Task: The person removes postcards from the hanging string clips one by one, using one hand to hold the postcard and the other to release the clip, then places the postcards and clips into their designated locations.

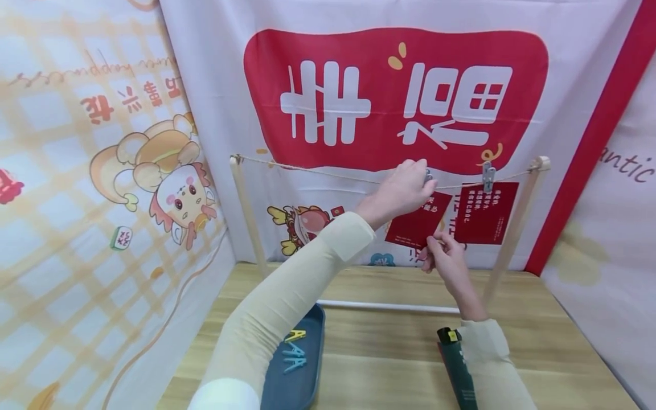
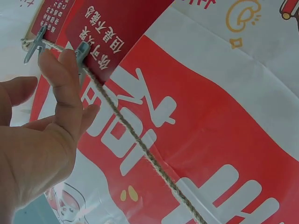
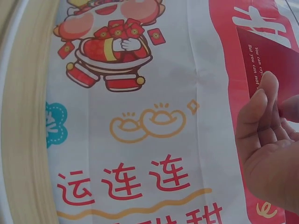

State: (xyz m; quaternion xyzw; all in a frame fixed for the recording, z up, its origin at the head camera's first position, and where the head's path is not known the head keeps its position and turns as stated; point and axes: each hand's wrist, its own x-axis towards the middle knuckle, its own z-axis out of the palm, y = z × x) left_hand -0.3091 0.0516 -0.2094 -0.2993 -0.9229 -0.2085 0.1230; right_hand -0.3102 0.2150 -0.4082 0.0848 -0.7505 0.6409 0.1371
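A red card [image 1: 416, 225] with white lettering hangs tilted from a twine line [image 1: 307, 169]. A grey clothespin [image 2: 82, 53] sits at its top edge on the twine. My left hand [image 1: 397, 191] is right beside that clothespin; in the left wrist view its thumb and fingers stand apart, with the clothespin behind the fingers. Down at the card's lower right corner, my right hand [image 1: 447, 259] pinches the edge between thumb and fingers. To the right, a second red card [image 1: 486, 219] hangs from another grey clothespin [image 1: 488, 177].
A wooden frame [image 1: 515, 228] holds the twine, with a white bar [image 1: 389, 307] low across the table [image 1: 379, 353]. A blue tray [image 1: 307, 393] holds several yellow and blue clothespins [image 1: 294, 359]. Near my right forearm lies a dark green box-like object [image 1: 458, 367]. A printed cloth [image 1: 215, 34] hangs behind.
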